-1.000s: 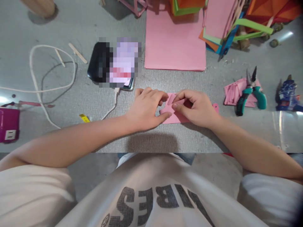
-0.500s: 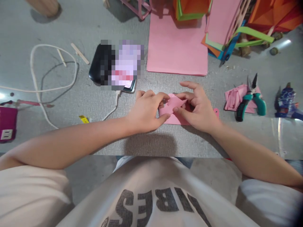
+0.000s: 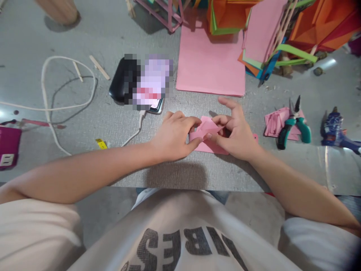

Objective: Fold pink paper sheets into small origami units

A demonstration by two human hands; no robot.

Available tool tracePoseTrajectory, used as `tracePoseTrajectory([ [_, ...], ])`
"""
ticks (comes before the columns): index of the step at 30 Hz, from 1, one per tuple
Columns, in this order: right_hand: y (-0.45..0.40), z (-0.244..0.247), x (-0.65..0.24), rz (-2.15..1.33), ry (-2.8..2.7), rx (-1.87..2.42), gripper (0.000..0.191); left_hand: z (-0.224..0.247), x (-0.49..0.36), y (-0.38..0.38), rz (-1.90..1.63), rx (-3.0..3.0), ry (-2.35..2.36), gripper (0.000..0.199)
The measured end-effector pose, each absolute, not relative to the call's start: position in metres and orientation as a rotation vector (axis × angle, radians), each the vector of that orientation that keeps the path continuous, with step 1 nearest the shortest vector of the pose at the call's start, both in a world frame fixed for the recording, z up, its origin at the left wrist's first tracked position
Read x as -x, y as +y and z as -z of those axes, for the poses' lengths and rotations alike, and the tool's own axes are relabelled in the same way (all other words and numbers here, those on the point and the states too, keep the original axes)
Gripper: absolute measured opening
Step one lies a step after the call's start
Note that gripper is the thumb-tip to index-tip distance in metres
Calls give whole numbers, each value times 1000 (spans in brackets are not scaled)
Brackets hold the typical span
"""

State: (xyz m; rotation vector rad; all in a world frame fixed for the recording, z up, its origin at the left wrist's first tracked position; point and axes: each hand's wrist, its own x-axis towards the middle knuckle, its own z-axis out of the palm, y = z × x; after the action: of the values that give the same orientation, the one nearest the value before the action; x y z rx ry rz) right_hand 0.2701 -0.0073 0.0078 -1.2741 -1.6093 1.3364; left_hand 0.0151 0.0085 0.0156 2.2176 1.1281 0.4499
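Note:
A folded piece of pink paper (image 3: 207,126) is between my two hands, above another flat pink piece (image 3: 211,148) on the grey table. My left hand (image 3: 177,135) pinches its left side between thumb and fingers. On the right side, my right hand (image 3: 235,131) grips the folded paper with thumb and bent fingers, its index finger stretched out above. Part of the paper is hidden behind my fingers. Just right of my right hand, a small pink tip with a hole (image 3: 255,137) shows.
Pink sheets (image 3: 211,64) lie ahead, near coloured paper shapes (image 3: 231,17). Pliers (image 3: 295,124) rest on pink strips (image 3: 275,120) at right, beside a blue glue gun (image 3: 334,128). A black case (image 3: 124,82), phone (image 3: 153,81) and white cable (image 3: 45,90) are left.
The view has shifted slightly. Both hands keep their hold, while the folded paper's upper flap now looks tilted differently and its right point lies lower.

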Motion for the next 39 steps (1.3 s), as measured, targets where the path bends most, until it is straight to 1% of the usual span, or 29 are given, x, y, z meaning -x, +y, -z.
tracePoseTrajectory([
  [4,-4,-7,-274,-1324,-1677,1285,96,-15,-16,6,-428,-2282,1166,47],
  [9,-8,-2,-278,-1209,-1786,1193,83,-19,-16,6,-417,-2254,1145,35],
  [12,-13,2,-280,-1122,-1839,1238,76,-20,-14,4,-399,-2255,1131,36],
  [14,-14,3,-280,-1000,-1868,1282,63,-20,-14,3,-380,-2266,1119,38],
  [17,-15,1,-278,-754,-1964,1325,27,-20,-13,3,-367,-2272,1108,43],
  [19,-14,-1,-276,-672,-2054,1318,10,-20,-12,2,-374,-2268,1107,48],
  [21,-14,-3,-273,-657,-2115,1306,12,-19,-11,2,-390,-2286,1096,49],
  [24,-14,-2,-272,-605,-2203,1304,15,-14,-9,0,-405,-2397,1030,40],
  [28,-13,0,-273,-525,-2314,1323,22,-7,-7,-3,-460,-2550,934,37],
  [34,-11,-1,-272,-404,-2477,1402,32,-2,-7,-5,-659,-2644,951,38],
  [39,-8,-3,-272,-402,-2498,1384,33,-3,-7,-5,-644,-2632,972,38],
])
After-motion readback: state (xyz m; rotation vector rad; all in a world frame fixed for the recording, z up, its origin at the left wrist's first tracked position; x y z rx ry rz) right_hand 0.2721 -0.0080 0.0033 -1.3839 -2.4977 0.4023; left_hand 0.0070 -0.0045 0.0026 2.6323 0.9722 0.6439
